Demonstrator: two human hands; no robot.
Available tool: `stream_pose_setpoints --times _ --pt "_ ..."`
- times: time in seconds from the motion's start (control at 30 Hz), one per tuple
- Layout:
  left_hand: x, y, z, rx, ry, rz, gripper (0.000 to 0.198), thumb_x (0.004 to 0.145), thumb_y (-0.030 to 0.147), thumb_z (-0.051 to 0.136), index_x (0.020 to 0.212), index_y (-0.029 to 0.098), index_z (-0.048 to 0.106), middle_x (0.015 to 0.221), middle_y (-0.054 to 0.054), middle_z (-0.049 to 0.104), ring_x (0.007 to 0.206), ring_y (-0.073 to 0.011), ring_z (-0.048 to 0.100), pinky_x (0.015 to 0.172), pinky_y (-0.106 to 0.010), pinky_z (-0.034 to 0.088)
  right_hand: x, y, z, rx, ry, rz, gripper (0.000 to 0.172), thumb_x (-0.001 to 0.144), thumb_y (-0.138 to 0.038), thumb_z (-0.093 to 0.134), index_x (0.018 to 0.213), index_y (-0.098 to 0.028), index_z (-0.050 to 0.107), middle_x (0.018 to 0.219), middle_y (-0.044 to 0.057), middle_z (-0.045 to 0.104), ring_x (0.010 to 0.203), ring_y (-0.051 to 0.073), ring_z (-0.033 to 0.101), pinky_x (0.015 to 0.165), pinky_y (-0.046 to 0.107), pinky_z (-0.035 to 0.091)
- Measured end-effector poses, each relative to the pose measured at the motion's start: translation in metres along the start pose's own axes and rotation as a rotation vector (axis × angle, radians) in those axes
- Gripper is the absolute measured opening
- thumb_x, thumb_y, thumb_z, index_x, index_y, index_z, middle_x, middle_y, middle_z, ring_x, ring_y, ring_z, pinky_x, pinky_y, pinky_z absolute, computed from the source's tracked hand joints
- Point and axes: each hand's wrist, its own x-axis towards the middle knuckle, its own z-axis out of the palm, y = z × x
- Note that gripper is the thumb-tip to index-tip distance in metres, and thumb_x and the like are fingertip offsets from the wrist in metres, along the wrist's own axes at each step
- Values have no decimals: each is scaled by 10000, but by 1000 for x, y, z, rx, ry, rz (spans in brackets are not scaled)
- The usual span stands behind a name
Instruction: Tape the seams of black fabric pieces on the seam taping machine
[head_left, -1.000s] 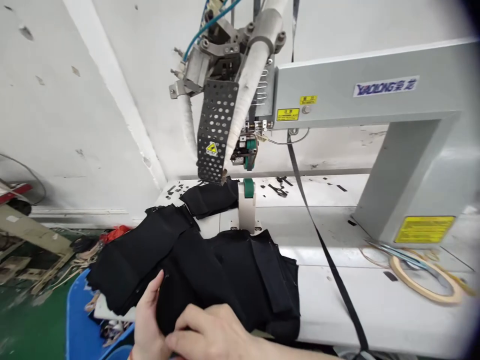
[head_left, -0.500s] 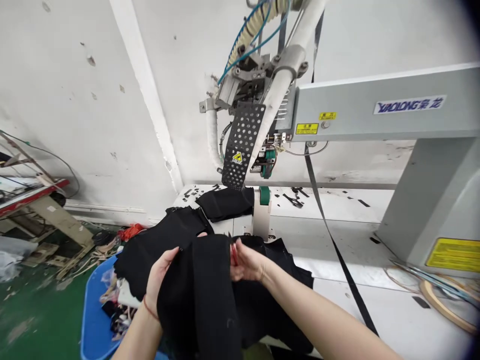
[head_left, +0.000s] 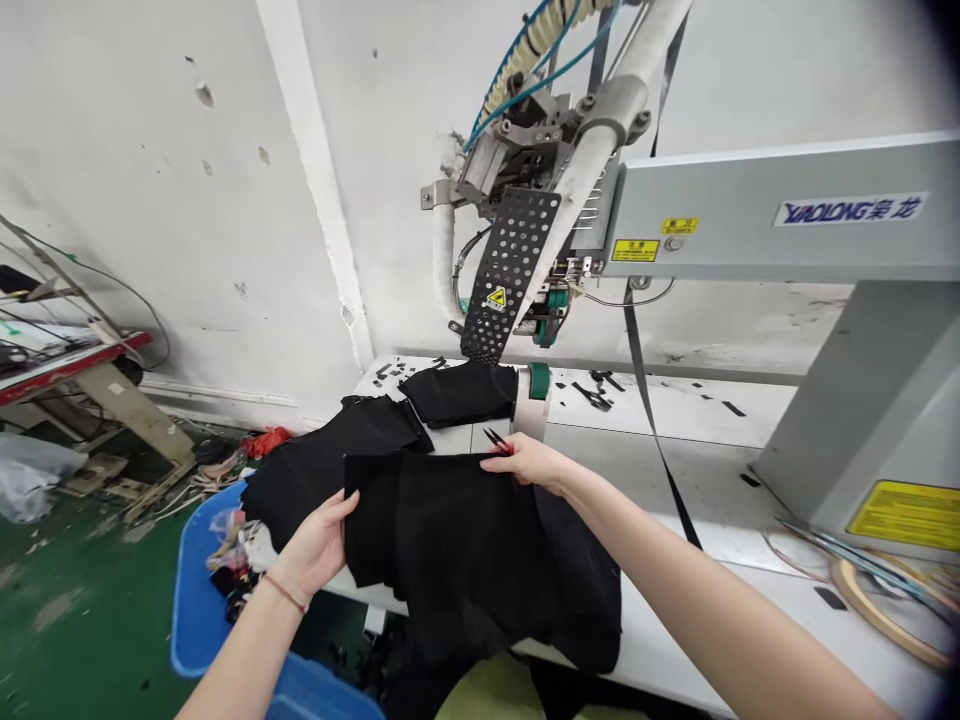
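A black fabric piece (head_left: pixel 465 550) hangs spread between my hands at the front of the machine table. Its left edge is pinched between the thumb and fingers of my left hand (head_left: pixel 319 542). My right hand (head_left: pixel 536 464) is closed at the upper edge of the cloth, around small red-handled thread snips (head_left: pixel 498 443). The dark tips of the snips stick out to the upper left, above the fabric. Part of the snips' handle is hidden by the fingers, and the cloth's lower end droops past the table edge.
Behind the cloth stands a grey taping machine (head_left: pixel 735 220) with a green roller (head_left: pixel 539 381) on a post. More black fabric pieces (head_left: pixel 330 455) lie to the left on the white table (head_left: pixel 712 480). A blue bin (head_left: pixel 196 590) of scraps stands below left. Wooden hoops (head_left: pixel 885 610) lie at right.
The fabric has gone from folded and bunched to spread out flat between my hands. My right hand with the snips has moved right and up; my left hand still grips the cloth.
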Motion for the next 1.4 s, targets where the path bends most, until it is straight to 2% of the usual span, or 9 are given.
stream_pose_setpoints --times 0.2,0.4,0.57,0.67,0.77,0.97,1.1,1.27,1.4 --pt "-12 0 -17 -172 72 -70 222 860 113 515 1051 183 602 912 -53 725 871 -196 690 849 -350 538 -8 2 4 28 15 -127 290 784 -388 562 769 -100 590 536 -79 306 449 16 226 448 223 195" --pt "-27 -11 -24 -129 110 -77 282 856 156 549 1135 181 573 1030 -64 708 975 -207 659 912 -366 507 -20 4 10 -72 204 -197 302 823 -350 539 999 -123 634 859 57 608 787 146 552 705 267 406" --pt "-44 -17 -49 -260 179 -169 458 865 224 538 1316 264 466 1184 -32 651 1098 -198 598 1026 -344 415 -62 40 34 -485 234 -164 233 792 -370 572 944 -208 641 850 41 633 788 195 583 736 320 430" --pt "-48 -21 -69 -373 112 -282 442 881 286 486 1323 277 465 1195 -37 644 1130 -220 576 1038 -384 394 -76 64 51 -535 247 -61 289 735 -364 623 992 -233 604 864 29 629 764 189 592 689 299 431" --pt "-50 -31 -77 -355 39 -260 444 860 388 512 1289 271 502 1233 -57 620 1156 -258 554 1004 -428 417 -75 78 61 -494 281 -10 312 721 -324 622 1018 -250 565 839 7 632 761 184 599 652 283 424" --pt "-57 -71 -75 129 187 -75 614 715 207 728 1275 246 479 1229 -74 619 1085 -231 601 834 -317 511 -66 90 62 -297 297 -28 236 740 -314 588 960 -230 569 760 3 619 721 172 599 667 286 441" --pt "-64 -81 -82 55 189 -46 525 690 175 746 1175 153 548 1142 -98 663 1078 -221 604 886 -294 485 -62 96 57 -132 391 -40 265 731 -371 608 924 -191 582 761 30 620 723 170 591 689 292 454" --pt "-73 -74 -86 -10 293 -150 426 707 191 733 1106 169 585 1065 -79 694 982 -216 647 667 -244 519 -58 95 52 -46 406 -23 310 677 -388 663 890 -171 603 753 47 632 702 174 585 688 307 457" --pt "-77 -75 -83 -9 325 -138 346 713 209 730 1033 170 604 992 -63 711 909 -199 667 660 -252 531 -58 93 53 -14 404 -13 295 663 -391 677 845 -167 612 723 37 621 675 166 570 666 297 448"
